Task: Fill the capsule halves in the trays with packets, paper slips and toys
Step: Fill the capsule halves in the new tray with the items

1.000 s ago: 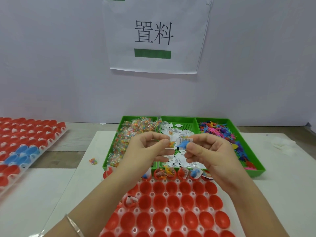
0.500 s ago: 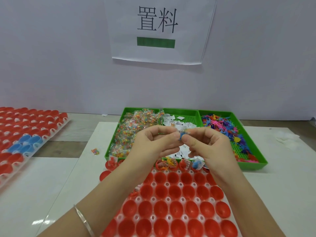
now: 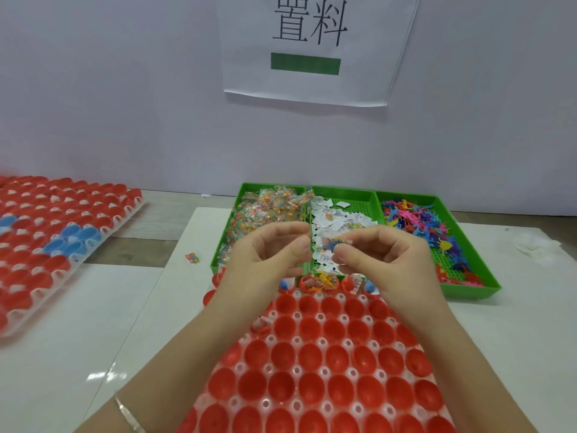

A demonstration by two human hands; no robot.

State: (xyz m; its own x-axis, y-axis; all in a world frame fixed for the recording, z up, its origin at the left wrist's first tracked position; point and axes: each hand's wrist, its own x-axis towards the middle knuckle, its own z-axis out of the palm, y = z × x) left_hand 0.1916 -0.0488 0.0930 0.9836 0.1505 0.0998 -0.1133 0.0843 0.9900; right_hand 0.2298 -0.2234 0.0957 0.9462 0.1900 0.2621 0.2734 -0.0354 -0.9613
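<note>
My right hand [image 3: 387, 260] pinches a small paper slip [image 3: 340, 242] with a blue toy [image 3: 329, 245] against it, above the far edge of the capsule tray [image 3: 312, 339]. My left hand [image 3: 268, 257] has curled fingers, and its thumb and forefinger meet at the slip's left end. The tray holds several rows of red capsule halves [image 3: 340, 357]. Those in the far row [image 3: 321, 282] hold slips and toys; one further left [image 3: 262, 325] holds a slip. Behind are three green bins: packets [image 3: 265, 210], paper slips [image 3: 343, 220] and coloured toys [image 3: 415, 220].
A second tray of red and blue capsule halves [image 3: 62, 245] lies at the left. One stray packet [image 3: 192, 257] sits on the white table left of the bins. Crumpled white material [image 3: 537, 245] lies at the right. A paper sign [image 3: 312, 48] hangs on the wall.
The view has tilted down and closer. Both hands stay together over the slip bin, working the slip and blue toy; the left hand has eased slightly leftward.
</note>
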